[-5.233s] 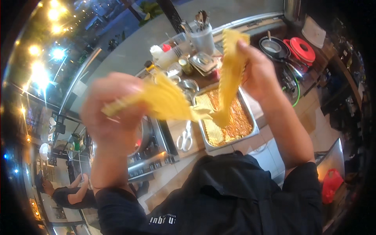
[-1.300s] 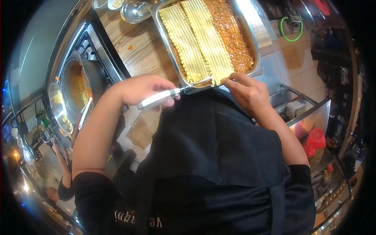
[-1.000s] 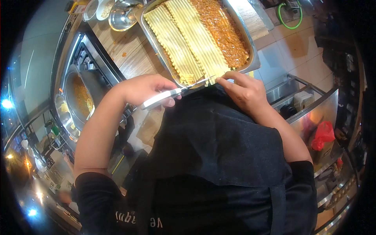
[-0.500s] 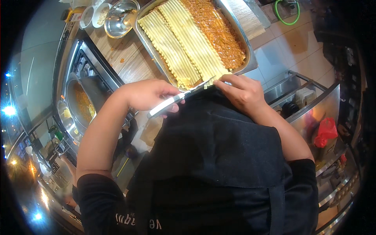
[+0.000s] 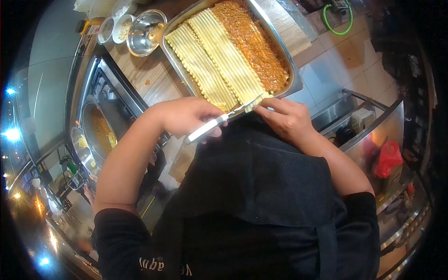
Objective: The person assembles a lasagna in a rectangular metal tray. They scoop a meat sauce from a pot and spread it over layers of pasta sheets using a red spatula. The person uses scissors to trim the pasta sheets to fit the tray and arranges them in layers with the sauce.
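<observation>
In the rectangular metal tray [image 5: 294, 77], a ridged yellow pasta sheet [image 5: 227, 56] is pinched at the near edge by the right hand [image 5: 285, 119], while white-handled metal scissors [image 5: 208, 127] are gripped by the left hand [image 5: 189, 116].

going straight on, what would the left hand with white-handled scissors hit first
Likely the near end of the pale yellow ridged pasta sheet, then the right hand holding it; depth is unclear.

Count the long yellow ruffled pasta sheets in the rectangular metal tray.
2: one sheet along the left side of the tray, the second sheet beside it, toward the middle. More may be hidden beneath the reddish brown sauce.
</observation>
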Demonstrator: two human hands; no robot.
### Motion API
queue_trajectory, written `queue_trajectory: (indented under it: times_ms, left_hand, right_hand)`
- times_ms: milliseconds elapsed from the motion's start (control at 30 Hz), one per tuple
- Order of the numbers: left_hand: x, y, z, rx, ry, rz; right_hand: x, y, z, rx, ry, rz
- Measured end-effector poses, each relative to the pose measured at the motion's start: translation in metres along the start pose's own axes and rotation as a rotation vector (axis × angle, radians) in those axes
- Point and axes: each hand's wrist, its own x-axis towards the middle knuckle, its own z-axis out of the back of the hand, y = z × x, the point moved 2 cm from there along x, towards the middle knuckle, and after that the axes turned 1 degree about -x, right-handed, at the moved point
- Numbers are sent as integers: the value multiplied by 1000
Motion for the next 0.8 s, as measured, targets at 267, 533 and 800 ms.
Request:
queue_trajectory:
  times_ms: [267, 533, 800]
  left_hand:
    - [11, -7, -4, 37, -3, 29]
    - [17, -10, -8, -2, -16, 10]
    - [2, -12, -9, 25, -14, 50]
  right_hand:
    - [0, -1, 1, 16, -11, -4]
    - [-1, -1, 1, 20, -21, 9]
    - [-1, -3, 1, 10, -5, 34]
